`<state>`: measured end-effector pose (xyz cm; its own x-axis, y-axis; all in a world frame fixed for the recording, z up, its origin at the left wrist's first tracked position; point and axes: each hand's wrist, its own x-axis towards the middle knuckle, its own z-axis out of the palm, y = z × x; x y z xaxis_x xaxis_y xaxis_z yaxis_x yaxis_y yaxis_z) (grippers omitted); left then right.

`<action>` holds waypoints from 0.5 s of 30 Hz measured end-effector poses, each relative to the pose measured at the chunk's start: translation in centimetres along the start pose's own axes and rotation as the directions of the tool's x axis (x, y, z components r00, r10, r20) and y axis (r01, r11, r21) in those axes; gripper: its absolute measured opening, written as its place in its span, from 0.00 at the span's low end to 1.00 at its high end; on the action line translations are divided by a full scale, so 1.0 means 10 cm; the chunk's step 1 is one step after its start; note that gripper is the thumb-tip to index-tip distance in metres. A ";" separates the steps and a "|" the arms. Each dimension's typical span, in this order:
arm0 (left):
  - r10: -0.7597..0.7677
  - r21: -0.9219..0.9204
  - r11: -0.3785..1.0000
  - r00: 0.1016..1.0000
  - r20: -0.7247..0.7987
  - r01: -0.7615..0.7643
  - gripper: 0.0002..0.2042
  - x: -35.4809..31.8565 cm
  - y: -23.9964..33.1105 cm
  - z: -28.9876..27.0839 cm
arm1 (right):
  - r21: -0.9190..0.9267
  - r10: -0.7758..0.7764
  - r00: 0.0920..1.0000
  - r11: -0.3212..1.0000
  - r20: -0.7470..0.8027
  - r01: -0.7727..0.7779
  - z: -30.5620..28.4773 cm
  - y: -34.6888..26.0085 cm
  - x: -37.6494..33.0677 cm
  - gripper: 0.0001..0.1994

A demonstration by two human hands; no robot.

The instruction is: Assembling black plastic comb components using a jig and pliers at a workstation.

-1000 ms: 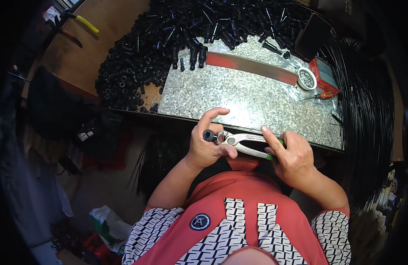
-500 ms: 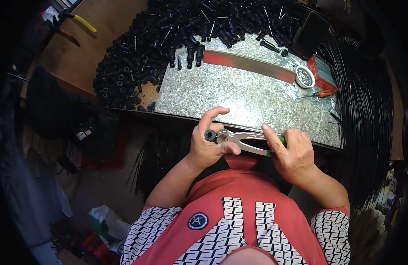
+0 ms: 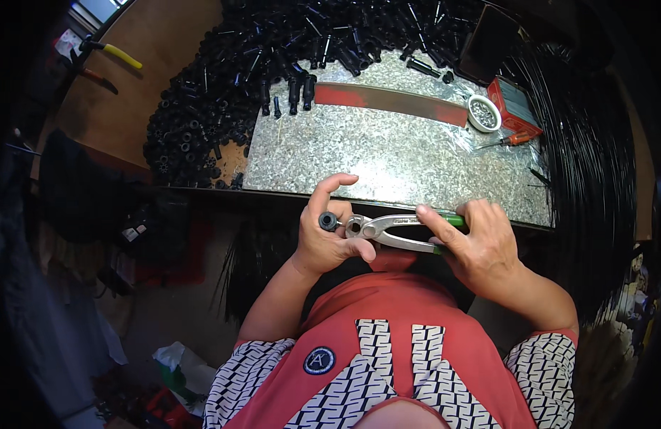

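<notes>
In front of the bench edge my left hand grips a short black tubular plastic part, its round hollow end facing up. My left index finger is raised and curled above it, and the thumb points right, below the tool's head. My right hand is wrapped round the green handles of silver end-cutting pincers. The rounded jaws of the pincers lie just right of the black part, close to my left fingers. Whether a thin pin runs between the jaws and the part is hard to tell.
A speckled stone slab bears a red-brown strip, a white bowl of small metal bits, a red box and an orange-handled screwdriver. Black parts heap behind and left. Black rods stand at right.
The view has shifted a little, so the bench appears further left. The pincers' jaws sit slightly further from the black part, and my left thumb has come off the tool's front. Both grips persist.
</notes>
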<state>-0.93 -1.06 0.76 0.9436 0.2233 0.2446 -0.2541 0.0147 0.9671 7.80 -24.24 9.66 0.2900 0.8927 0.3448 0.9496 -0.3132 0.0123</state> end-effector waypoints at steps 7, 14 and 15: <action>0.050 0.093 0.994 0.995 0.084 -0.058 0.34 0.00 0.04 0.01 | -0.020 0.013 0.998 1.000 0.061 -0.012 -0.06 -0.07 -0.03 0.28; -0.040 0.031 0.999 0.995 0.093 0.038 0.29 0.04 0.04 0.02 | 0.337 0.082 0.948 0.922 0.308 -0.190 0.02 -0.01 -0.03 0.36; -0.032 -0.041 0.999 0.998 0.049 0.034 0.30 0.03 0.05 0.03 | 0.415 0.068 0.920 0.878 0.386 -0.240 0.01 0.01 -0.01 0.38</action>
<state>-0.67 -1.27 1.37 0.9604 0.1748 0.2168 -0.2305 0.0619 0.9711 7.87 -24.29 9.57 0.3777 0.9249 -0.0439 0.8133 -0.3541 -0.4617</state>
